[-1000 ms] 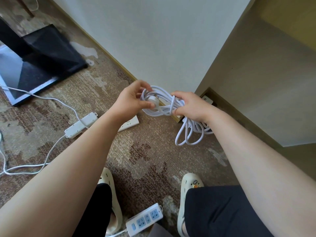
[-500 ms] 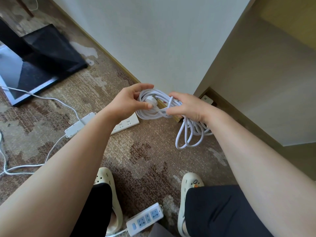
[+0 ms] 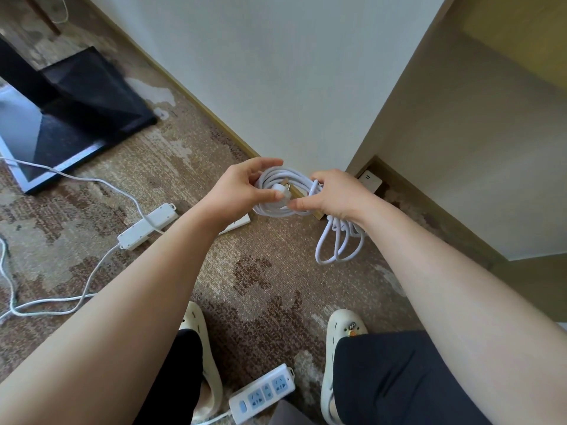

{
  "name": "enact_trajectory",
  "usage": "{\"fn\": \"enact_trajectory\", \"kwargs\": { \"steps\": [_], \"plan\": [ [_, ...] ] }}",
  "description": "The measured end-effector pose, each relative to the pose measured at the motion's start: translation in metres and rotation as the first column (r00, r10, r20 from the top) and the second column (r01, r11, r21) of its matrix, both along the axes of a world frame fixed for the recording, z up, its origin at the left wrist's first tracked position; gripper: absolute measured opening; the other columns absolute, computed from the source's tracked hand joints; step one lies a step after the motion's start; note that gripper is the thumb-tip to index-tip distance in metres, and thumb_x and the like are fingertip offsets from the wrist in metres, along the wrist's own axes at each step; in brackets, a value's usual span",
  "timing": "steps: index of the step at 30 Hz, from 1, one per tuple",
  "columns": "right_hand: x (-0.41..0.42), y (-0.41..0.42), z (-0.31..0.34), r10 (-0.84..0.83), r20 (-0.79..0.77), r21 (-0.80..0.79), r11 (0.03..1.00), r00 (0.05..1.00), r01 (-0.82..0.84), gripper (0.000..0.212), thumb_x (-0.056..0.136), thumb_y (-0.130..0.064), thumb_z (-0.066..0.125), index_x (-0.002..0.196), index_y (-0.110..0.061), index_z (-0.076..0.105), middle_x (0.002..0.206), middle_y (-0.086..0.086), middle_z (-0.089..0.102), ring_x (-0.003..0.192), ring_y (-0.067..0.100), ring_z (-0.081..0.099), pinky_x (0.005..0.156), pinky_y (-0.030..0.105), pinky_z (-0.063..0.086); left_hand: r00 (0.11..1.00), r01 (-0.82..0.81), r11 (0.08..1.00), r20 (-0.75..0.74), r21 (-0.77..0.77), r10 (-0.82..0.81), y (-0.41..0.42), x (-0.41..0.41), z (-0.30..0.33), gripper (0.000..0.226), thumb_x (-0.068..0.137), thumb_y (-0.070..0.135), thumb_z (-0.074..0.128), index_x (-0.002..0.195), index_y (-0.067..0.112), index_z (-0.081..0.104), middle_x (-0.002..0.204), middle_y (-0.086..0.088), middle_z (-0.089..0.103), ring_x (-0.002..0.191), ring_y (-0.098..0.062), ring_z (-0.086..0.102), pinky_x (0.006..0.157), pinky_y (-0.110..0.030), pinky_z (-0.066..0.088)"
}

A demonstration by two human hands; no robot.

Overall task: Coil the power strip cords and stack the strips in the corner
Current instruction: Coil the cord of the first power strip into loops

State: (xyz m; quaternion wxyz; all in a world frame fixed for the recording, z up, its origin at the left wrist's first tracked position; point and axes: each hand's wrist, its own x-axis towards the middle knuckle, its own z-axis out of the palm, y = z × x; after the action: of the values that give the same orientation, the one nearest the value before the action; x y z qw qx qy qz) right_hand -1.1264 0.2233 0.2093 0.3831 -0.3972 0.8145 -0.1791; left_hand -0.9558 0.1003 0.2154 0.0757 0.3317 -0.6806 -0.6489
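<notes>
Bare carpet lies open between the forearms. Left, a power strip and its trailing cord clutter the floor. The far corner seems partly taken by a white strip.

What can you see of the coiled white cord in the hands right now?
The coiled white cord looks like smooth, round plastic flex, gathered into several loose loops and held in the air above the carpet near the wall corner. The left hand grips one side and pinches the white plug, whose metal prongs point right. The right hand holds the other side, where more loops hang below the wrist. Its strip is not visible.
</notes>
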Motion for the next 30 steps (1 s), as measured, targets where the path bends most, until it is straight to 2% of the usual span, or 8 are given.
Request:
{"fn": "enact_trajectory", "kwargs": {
  "steps": [3,7,10,12,16,20,23,30],
  "plan": [
    [0.003,0.000,0.001,0.003,-0.056,0.003,1.000,0.998,-0.002,0.085,0.058,-0.080,0.073,0.119,-0.022,0.063,0.105,-0.005,0.065,0.096,0.022,0.062,0.084,0.041,0.052,0.998,-0.063,0.992,0.015,0.114,0.062,0.005,-0.005,0.001,0.042,0.078,-0.005,0.072,0.116,0.012,0.066,0.098,-0.006,0.072,0.087,-0.017,0.069,0.079,-0.028,0.056],
    [0.002,-0.001,-0.001,-0.006,-0.045,-0.024,1.000,0.999,0.005,0.079,0.062,-0.071,0.075,0.121,-0.020,0.063,0.114,0.000,0.067,0.102,0.024,0.064,0.086,0.045,0.052,0.993,-0.075,0.975,0.104,0.209,0.054,0.003,-0.011,0.003,0.041,0.072,-0.016,0.063,0.109,0.000,0.068,0.081,-0.009,0.064,0.075,-0.021,0.060,0.075,-0.035,0.050],
    [-0.002,-0.001,-0.005,-0.065,-0.012,-0.082,0.995,0.998,0.064,0.036,0.067,-0.055,0.074,0.079,-0.024,0.061,0.076,-0.001,0.061,0.069,0.022,0.058,0.063,0.038,0.045,0.992,-0.092,0.973,0.106,0.212,0.071,0.000,-0.011,0.004,0.041,0.073,-0.017,0.064,0.107,0.005,0.070,0.080,-0.007,0.065,0.075,-0.021,0.061,0.074,-0.034,0.053],
    [0.000,-0.002,-0.006,-0.098,-0.010,-0.086,0.992,0.995,0.096,0.037,0.067,-0.053,0.071,0.065,-0.023,0.050,0.061,-0.005,0.050,0.058,0.018,0.045,0.059,0.035,0.035,0.990,-0.104,0.984,0.115,0.144,0.088,0.000,-0.010,0.004,0.040,0.073,-0.017,0.065,0.098,0.012,0.073,0.086,-0.012,0.068,0.080,-0.022,0.062,0.084,-0.040,0.055],
    [0.004,-0.002,-0.007,-0.148,0.052,-0.128,0.980,0.988,0.154,0.047,0.073,-0.058,0.064,0.082,-0.012,0.062,0.064,-0.002,0.058,0.058,0.017,0.049,0.060,0.036,0.037,0.995,-0.022,1.000,0.097,0.011,0.020,-0.003,-0.007,0.002,0.042,0.076,-0.014,0.066,0.098,0.022,0.071,0.106,-0.019,0.069,0.090,-0.021,0.065,0.092,-0.040,0.054],
    [0.005,-0.001,-0.008,-0.126,0.101,-0.125,0.982,0.987,0.138,0.050,0.075,-0.060,0.065,0.076,-0.011,0.057,0.064,-0.002,0.051,0.060,0.017,0.046,0.061,0.036,0.035,0.984,-0.033,0.991,0.170,-0.127,0.055,-0.001,-0.007,0.001,0.029,0.072,0.001,0.070,0.091,0.023,0.069,0.094,-0.010,0.072,0.085,-0.021,0.067,0.088,-0.046,0.055],
    [0.008,-0.004,-0.007,-0.126,0.108,-0.165,0.976,0.986,0.143,0.057,0.073,-0.060,0.065,0.083,-0.004,0.060,0.068,0.001,0.052,0.061,0.017,0.046,0.061,0.037,0.036,0.979,-0.053,0.968,0.180,-0.244,0.099,0.003,-0.010,0.000,0.015,0.081,0.013,0.065,0.095,0.018,0.068,0.089,-0.009,0.071,0.087,-0.026,0.067,0.085,-0.048,0.055],
    [0.003,-0.001,-0.007,-0.032,0.048,-0.151,0.988,0.998,0.039,0.049,0.078,-0.057,0.069,0.086,-0.010,0.059,0.068,-0.003,0.054,0.060,0.015,0.047,0.060,0.034,0.037,0.983,-0.031,0.994,0.175,-0.104,0.049,0.002,-0.006,0.000,0.016,0.087,0.008,0.062,0.101,0.012,0.067,0.096,-0.015,0.070,0.078,-0.015,0.063,0.081,-0.038,0.054]
  ]
}}
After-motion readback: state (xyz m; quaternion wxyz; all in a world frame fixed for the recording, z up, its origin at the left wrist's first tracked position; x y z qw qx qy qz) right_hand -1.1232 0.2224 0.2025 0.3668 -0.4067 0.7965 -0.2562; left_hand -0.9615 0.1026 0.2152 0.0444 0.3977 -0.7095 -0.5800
